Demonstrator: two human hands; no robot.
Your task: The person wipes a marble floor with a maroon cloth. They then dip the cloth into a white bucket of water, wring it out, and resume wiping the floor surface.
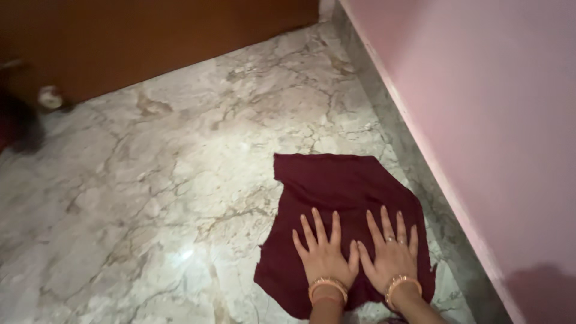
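A dark maroon cloth (336, 186) lies flat on the marble floor (168, 198), close to the pink wall. My left hand (324, 252) and my right hand (391, 251) press down side by side on its near half, palms flat, fingers spread, thumbs almost touching. Neither hand grips anything. Gold bangles sit on both wrists, and a ring is on my right hand.
A pink wall (492, 120) with a grey stone skirting (414, 162) runs along the right. A brown wooden panel (150, 42) stands at the back. A small pale round object (50, 96) and dark shapes lie at the far left.
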